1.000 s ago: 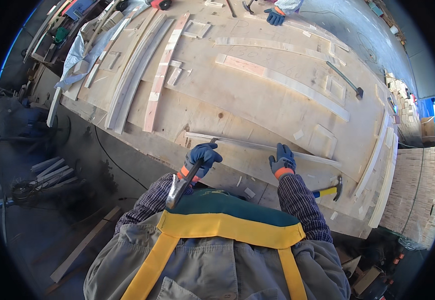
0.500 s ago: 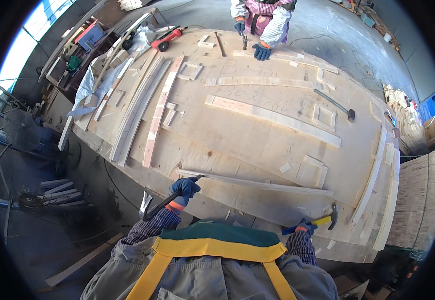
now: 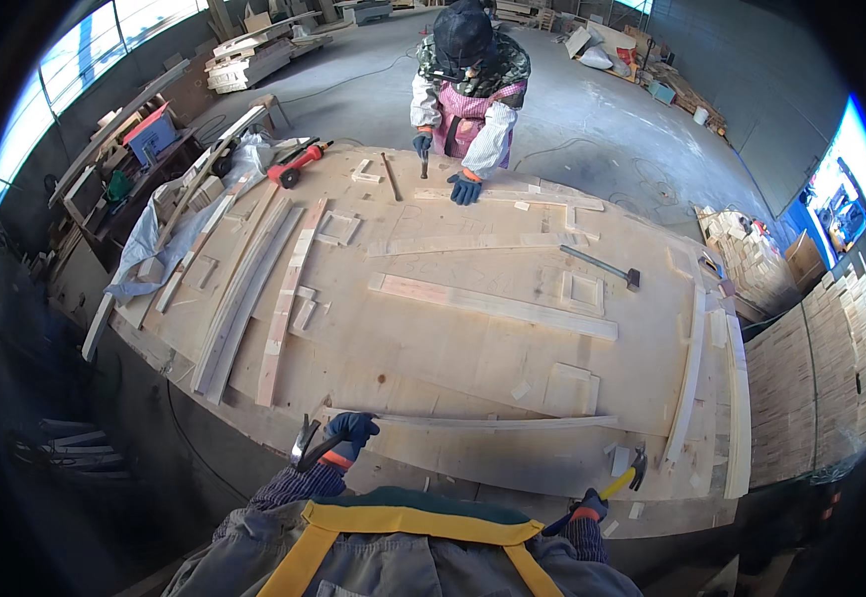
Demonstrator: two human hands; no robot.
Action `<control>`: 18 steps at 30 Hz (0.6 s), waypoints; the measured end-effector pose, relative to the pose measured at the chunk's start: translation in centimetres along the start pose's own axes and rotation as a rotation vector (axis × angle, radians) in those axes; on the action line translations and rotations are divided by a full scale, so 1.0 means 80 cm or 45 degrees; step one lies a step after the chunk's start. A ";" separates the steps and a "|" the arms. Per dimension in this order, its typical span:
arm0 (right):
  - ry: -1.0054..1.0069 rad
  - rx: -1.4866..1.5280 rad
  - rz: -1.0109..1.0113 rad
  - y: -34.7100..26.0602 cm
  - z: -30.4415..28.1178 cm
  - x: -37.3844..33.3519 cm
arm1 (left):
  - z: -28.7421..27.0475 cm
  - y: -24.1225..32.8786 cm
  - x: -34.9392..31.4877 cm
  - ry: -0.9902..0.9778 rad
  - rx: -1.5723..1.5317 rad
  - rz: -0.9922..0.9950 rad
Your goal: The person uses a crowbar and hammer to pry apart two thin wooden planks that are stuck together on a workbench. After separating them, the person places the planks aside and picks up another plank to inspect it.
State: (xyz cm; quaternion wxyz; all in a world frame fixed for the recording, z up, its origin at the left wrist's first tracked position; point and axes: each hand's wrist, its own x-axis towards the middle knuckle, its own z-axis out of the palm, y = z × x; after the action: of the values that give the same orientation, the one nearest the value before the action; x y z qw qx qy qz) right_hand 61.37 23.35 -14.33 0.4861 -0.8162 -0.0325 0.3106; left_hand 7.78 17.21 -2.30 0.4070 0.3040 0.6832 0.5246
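My left hand (image 3: 355, 429), in a dark blue glove with an orange cuff, is closed round a black pry bar (image 3: 301, 453). The bar's bright claw end points up to the left, off the table's near edge. Right beside this hand lies the left end of a thin wooden strip (image 3: 498, 425), which runs along the near side of the wooden table (image 3: 453, 363). My right hand (image 3: 589, 505), gloved alike, grips a claw hammer (image 3: 616, 484) by its yellow and blue handle. The hammer's dark head is turned away from me, over the table's near right part.
Long boards (image 3: 254, 298) lie at the left and a wide board (image 3: 493, 303) in the middle. Small wooden frames (image 3: 582, 291) and a loose mallet-like hammer (image 3: 607, 267) are farther right. Across the table a co-worker (image 3: 468, 109) holds an upright tool (image 3: 424, 167). Stacked wood (image 3: 811, 368) stands right.
The view has tilted up, so the table sits lower and the co-worker's head shows. Both my hands keep their tools, with little change relative to the table.
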 end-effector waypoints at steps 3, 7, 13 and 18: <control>-0.271 0.054 -0.131 -0.038 -0.023 -0.086 | 0.000 0.032 -0.014 -0.114 0.130 -0.017; -0.724 -0.181 -0.396 -0.099 -0.034 -0.197 | 0.000 0.055 -0.019 -0.234 0.179 0.392; -0.948 -0.318 -1.537 -0.170 0.003 -0.338 | -0.005 0.054 -0.008 -0.275 0.104 0.381; -1.120 -0.738 -1.619 -0.248 0.002 -0.434 | -0.004 0.038 0.007 -0.266 0.027 0.291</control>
State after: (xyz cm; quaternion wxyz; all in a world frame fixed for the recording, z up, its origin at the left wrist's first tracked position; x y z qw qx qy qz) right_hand 38.25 21.58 18.29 0.2821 -0.5390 -0.7543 0.2468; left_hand 7.22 18.32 0.53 0.4104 0.4369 0.6034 0.5259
